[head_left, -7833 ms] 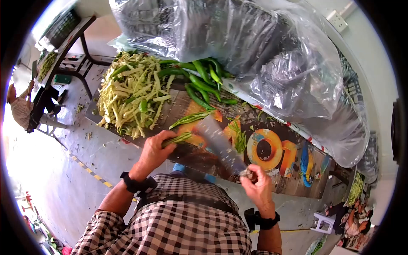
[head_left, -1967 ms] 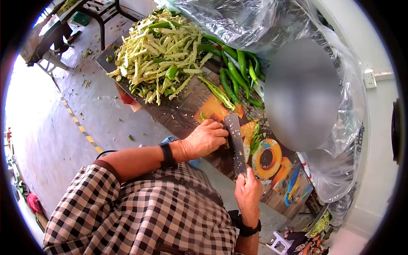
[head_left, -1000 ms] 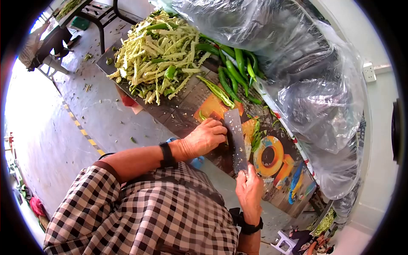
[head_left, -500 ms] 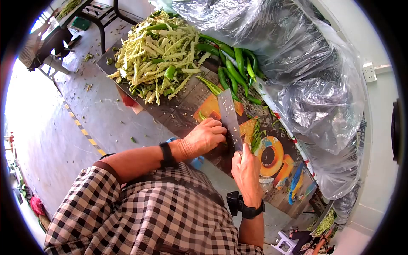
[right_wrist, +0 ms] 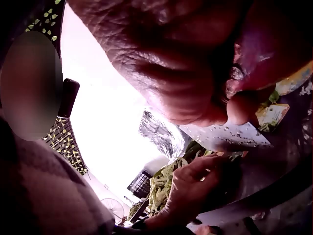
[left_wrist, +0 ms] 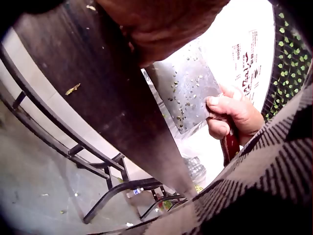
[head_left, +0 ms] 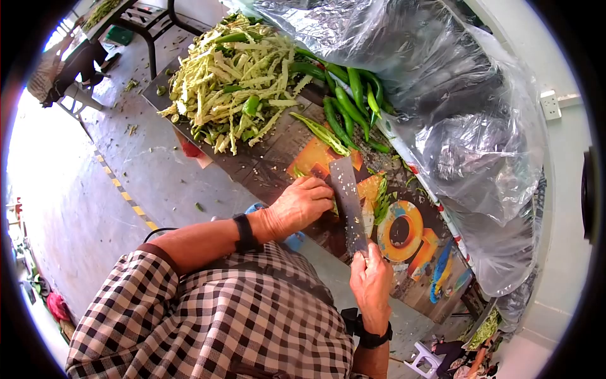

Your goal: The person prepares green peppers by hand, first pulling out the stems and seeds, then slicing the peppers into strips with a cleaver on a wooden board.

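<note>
My right hand (head_left: 371, 278) grips the handle of a cleaver (head_left: 347, 205), its blade upright and dotted with pale seeds. In the left wrist view the cleaver's reddish handle (left_wrist: 230, 147) shows below the fingers. Left of the blade, my left hand (head_left: 302, 203) holds a green pepper piece (head_left: 335, 207) down on the table with curled fingers, hiding most of it. A split green pepper (head_left: 322, 134) lies beyond the blade. Cut green strips (head_left: 381, 201) lie to its right.
A big heap of pale green pepper strips (head_left: 227, 88) covers the table's far left. Whole green peppers (head_left: 352, 107) lie beside it. Clear plastic sheeting (head_left: 461, 139) bounds the back right. The patterned table (head_left: 265, 164) has an edge near my body.
The cleaver slid forward half a second ago and is now drawn back toward me. My left hand stays nearly in place. Earliest, it held a bundle of green strips farther left.
</note>
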`<state>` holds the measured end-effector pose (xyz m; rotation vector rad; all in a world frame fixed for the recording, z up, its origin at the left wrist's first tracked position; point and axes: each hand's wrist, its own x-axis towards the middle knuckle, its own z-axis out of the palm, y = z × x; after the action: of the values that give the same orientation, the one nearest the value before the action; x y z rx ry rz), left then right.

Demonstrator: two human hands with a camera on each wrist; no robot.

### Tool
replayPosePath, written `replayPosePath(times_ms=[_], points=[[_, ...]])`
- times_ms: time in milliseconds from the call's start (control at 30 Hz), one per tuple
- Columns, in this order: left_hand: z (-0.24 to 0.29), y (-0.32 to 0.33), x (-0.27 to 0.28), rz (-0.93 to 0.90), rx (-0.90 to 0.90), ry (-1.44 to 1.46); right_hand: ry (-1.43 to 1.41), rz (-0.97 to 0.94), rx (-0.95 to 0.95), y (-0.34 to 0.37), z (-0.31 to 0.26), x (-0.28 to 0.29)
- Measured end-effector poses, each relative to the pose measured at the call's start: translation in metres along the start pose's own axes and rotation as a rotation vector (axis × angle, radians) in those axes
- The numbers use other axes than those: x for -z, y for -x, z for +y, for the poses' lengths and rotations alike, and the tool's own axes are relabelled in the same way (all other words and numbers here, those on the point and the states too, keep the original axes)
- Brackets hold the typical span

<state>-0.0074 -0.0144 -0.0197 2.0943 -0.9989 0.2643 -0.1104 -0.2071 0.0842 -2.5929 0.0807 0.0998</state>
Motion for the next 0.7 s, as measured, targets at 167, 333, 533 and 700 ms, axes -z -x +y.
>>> replayPosePath(times_ms=[167,333,533,700], points=[[0.0,-0.002,0.001,0.002,0.004,0.022,0.001,-0.044,-0.009,-0.003,0.002,-0.002],[-0.001,-0.001,0.0,0.003,0.008,0.031,-0.005,-0.125,-0.047,-0.017,-0.005,-0.002],[-0.003,0.0,-0.002,0.015,-0.017,0.034,0.048,-0.099,0.083,-0.051,-0.008,-0.017],[-0.003,0.001,-0.002,0.016,-0.013,0.019,0.035,-0.1,-0.019,-0.046,-0.006,-0.017]])
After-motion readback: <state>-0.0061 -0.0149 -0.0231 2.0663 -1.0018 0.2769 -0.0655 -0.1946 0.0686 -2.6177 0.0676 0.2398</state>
